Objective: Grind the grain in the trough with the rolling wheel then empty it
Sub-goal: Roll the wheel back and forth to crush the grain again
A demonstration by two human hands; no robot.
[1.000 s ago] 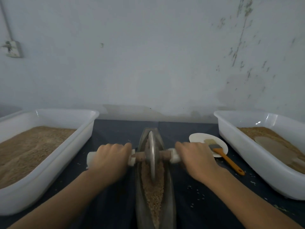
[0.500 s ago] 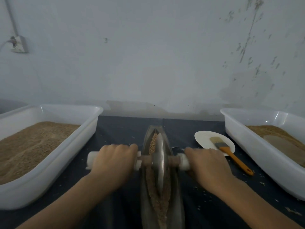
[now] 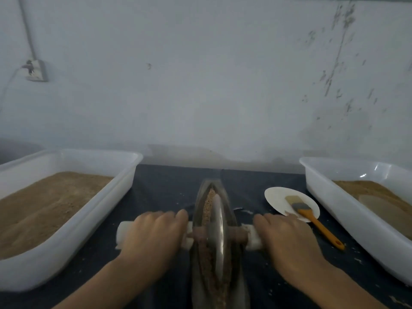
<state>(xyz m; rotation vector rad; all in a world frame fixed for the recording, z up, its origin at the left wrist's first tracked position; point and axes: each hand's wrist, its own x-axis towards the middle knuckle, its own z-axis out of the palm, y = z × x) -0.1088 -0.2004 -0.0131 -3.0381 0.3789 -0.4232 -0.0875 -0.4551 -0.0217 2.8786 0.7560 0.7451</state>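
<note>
I hold both grips, left (image 3: 153, 235) and right (image 3: 287, 239), clenched on the wheel (image 3: 217, 233) handles; tilting risks spilling grain (image 3: 208, 206) from the trough (image 3: 231, 221).

The trough (image 3: 231, 221) looks like dull grey metal, and the rolling wheel (image 3: 218, 233) in it is smoother metal with a faint sheen. Its axle (image 3: 238, 234) looks like brown wood, capped by matt white handle sleeves (image 3: 253, 239). The grain (image 3: 208, 204) is coarse and crumbly. Both white tubs (image 3: 107, 197) are glossy, translucent plastic. The brush (image 3: 310, 214) has an orange plastic handle. The tabletop covering (image 3: 160, 192) is dark and matt.
</note>
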